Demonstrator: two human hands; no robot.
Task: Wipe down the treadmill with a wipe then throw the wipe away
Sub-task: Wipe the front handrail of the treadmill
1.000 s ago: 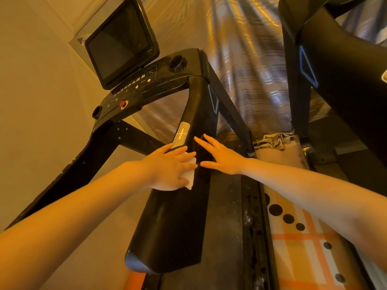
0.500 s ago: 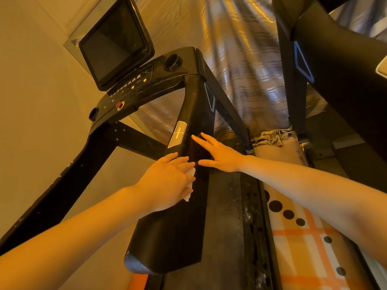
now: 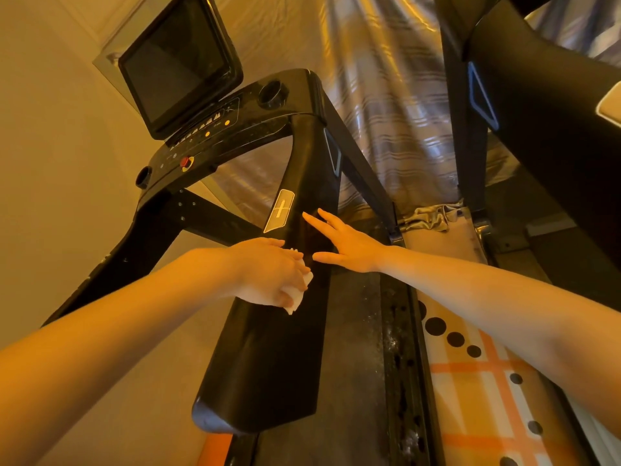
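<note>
The left hand [image 3: 268,274] curls round a crumpled white wipe [image 3: 299,294] and presses it onto the treadmill's black handrail [image 3: 268,358]. The rail's long axis runs up toward the console [image 3: 215,129] and down toward the viewer, so the unwiped length likely lies along that line. To the right, the right hand [image 3: 349,243], fingers straight and spread, rests flat on the same rail just above the wipe.

Dim, warm amber cast throughout. Light enters through the curtain [image 3: 386,95] at 12 o'clock, streaked with bright glare. Glossy black treadmill [image 3: 268,348] carries soft reflections; screen [image 3: 174,62] at 11 o'clock dark. Forearms are lit from above. Strong wide-angle bending at the edges. Focus fair; fine detail soft.
</note>
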